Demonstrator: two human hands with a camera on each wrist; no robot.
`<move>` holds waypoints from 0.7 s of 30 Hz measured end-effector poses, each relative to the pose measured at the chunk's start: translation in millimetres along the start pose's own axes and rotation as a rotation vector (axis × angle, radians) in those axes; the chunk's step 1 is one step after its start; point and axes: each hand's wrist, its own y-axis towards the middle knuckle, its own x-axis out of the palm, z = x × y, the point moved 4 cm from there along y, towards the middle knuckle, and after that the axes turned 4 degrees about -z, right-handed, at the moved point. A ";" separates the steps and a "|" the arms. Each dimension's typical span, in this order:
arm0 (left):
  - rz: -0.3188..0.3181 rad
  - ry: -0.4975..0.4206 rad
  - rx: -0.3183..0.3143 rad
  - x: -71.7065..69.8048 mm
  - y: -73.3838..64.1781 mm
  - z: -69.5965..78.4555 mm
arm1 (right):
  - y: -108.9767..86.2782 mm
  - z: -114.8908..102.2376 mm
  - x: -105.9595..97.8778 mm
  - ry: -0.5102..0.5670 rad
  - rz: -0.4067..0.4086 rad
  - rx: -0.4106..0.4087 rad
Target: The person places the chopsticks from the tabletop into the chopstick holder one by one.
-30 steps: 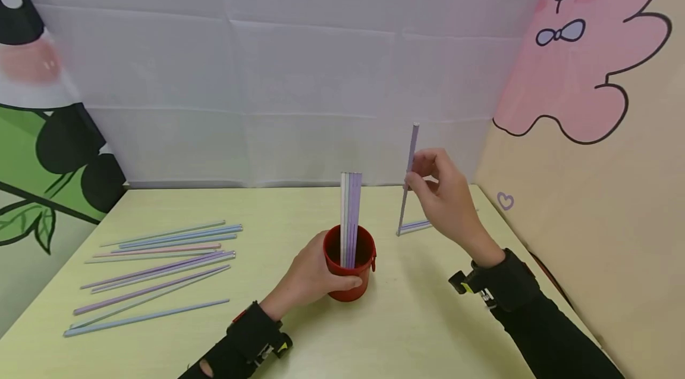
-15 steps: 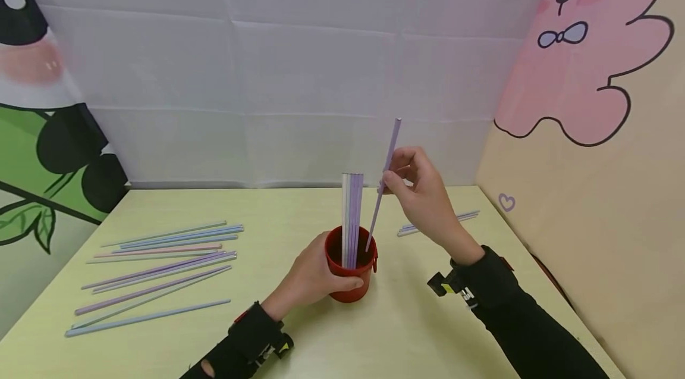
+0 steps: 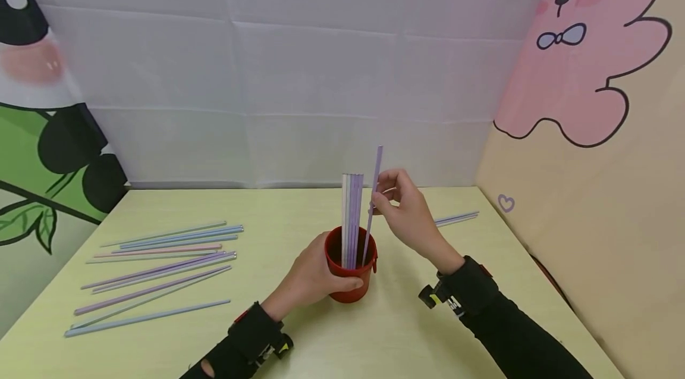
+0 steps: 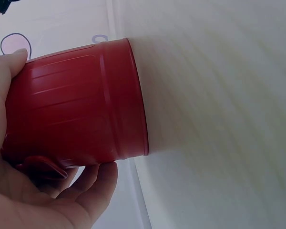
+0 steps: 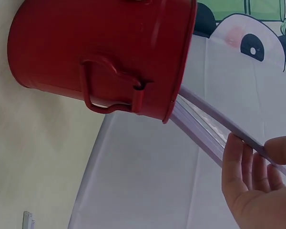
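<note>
A small red metal bucket [image 3: 350,290] with looped side handles stands on the table, holding an upright bundle of white and purple straws [image 3: 352,218]. My left hand [image 3: 302,278] grips the bucket round its near left side, the thumb across its front. In the left wrist view the fingers curl about the bucket wall [image 4: 76,105]. Between thumb and fingertips, my right hand [image 3: 409,221] pinches one purple straw [image 3: 377,171], its lower end inside the bucket's right part, leaning slightly right. The right wrist view shows this straw [image 5: 219,116] beside the bundle [image 5: 195,131].
Blue, pink, green and purple straws [image 3: 160,272] lie spread on the left of the pale yellow table [image 3: 299,343]. A few more straws [image 3: 457,218] lie behind my right wrist. A white sheet [image 3: 310,69] rises along the back edge.
My right hand has moved left from the straws on the right, carrying the purple straw over the bucket and lowering its end inside. The left hand and bucket have stayed put.
</note>
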 end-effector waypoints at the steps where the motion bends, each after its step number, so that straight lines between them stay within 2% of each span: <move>1: 0.000 0.001 0.000 0.1 0.0 -0.1 | -0.4 1.8 0.9 -0.002 -0.003 0.006; 10: 0.015 0.024 0.018 0.9 0.3 -1.4 | -3.8 16.3 1.8 -0.045 -0.012 0.021; 14: 0.019 0.023 0.025 1.1 0.1 -1.6 | -3.1 36.2 -5.1 -0.091 -0.001 0.010; 17: 0.018 0.011 0.026 1.2 0.1 -1.5 | -2.4 50.9 -14.3 -0.173 0.004 -0.014; 21: 0.014 0.007 0.029 1.3 0.4 -1.5 | -2.0 58.5 -31.7 -0.315 0.002 -0.079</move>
